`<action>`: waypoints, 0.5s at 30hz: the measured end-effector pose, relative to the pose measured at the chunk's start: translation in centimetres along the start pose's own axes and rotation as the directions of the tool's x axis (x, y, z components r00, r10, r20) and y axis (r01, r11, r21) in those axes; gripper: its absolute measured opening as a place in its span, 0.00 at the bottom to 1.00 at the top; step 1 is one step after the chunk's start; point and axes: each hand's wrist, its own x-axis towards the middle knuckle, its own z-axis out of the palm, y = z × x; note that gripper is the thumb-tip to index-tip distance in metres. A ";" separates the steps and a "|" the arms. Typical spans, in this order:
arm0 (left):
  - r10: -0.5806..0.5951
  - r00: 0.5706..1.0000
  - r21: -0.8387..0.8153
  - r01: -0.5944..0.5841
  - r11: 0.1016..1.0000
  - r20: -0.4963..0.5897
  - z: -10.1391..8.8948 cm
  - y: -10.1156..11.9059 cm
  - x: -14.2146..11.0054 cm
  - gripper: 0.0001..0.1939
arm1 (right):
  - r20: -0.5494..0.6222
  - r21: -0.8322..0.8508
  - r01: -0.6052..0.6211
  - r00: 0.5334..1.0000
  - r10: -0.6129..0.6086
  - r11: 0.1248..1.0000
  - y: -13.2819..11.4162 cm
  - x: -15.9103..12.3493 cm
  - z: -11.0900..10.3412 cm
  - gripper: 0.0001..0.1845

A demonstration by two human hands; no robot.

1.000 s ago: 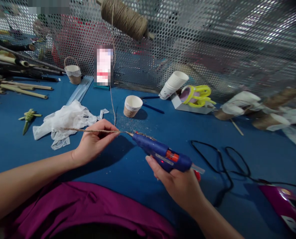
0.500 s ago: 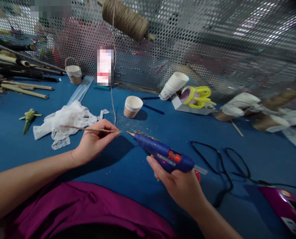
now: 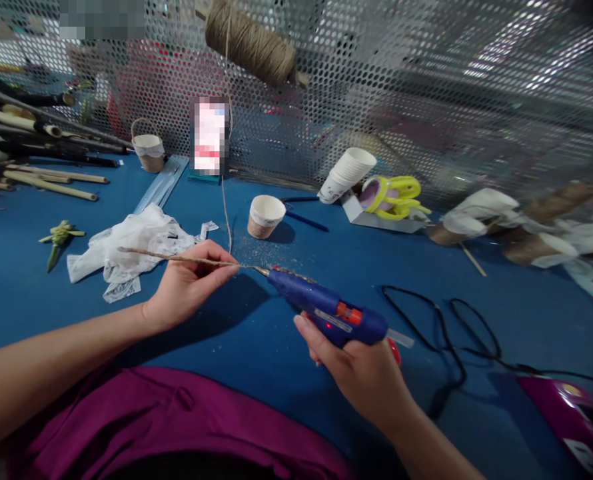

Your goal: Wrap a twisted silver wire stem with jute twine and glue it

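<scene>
My left hand [image 3: 189, 287] pinches a length of brown twine [image 3: 151, 254], whose loose end sticks out to the left. At the fingertips a short bit of twine pokes out to the right. My right hand [image 3: 356, 373] grips a blue hot glue gun [image 3: 321, 300] with a clear glue stick [image 3: 400, 338] at its back. The gun's metal nozzle is at the tip of the twine; whether they touch I cannot tell. Just beyond stands a small paper cup [image 3: 265, 217] with a brown wrapped base and white lace.
A twine spool [image 3: 249, 43] hangs on the perforated metal screen. White lace [image 3: 136, 247] lies beyond my left hand. A cup stack [image 3: 346, 175], yellow-handled scissors [image 3: 396, 197] in a white box, and a handled cup [image 3: 148, 153] stand behind. A black cable [image 3: 441, 327] loops at right.
The loose left end of the twine has risen slightly and shifted left. Both hands and the glue gun are almost where they were.
</scene>
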 end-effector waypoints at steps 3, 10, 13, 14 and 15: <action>-0.013 1.000 -0.006 0.013 1.000 0.013 0.0 0.0 0.0 0.03 | -0.032 -0.001 0.051 0.998 -0.051 0.999 0.1 0.1 0.0 0.16; -0.046 0.999 -0.066 0.047 0.997 0.015 0.0 0.2 0.1 0.02 | -0.043 0.110 0.034 0.999 -0.029 0.993 1.0 0.0 0.4 0.12; -0.064 0.998 -0.108 0.066 0.992 0.019 -0.1 0.1 0.1 0.02 | -0.034 0.210 -0.108 0.992 0.118 0.972 0.7 0.3 0.3 0.14; -0.074 0.997 -0.131 0.076 0.988 0.022 -0.1 0.1 0.1 0.02 | -0.004 0.265 -0.177 0.983 0.185 0.948 0.4 0.5 0.3 0.14; -0.084 0.996 -0.158 0.088 0.984 0.027 -0.1 0.0 0.1 0.02 | 0.037 0.328 -0.240 0.970 0.242 0.914 0.2 0.6 0.2 0.14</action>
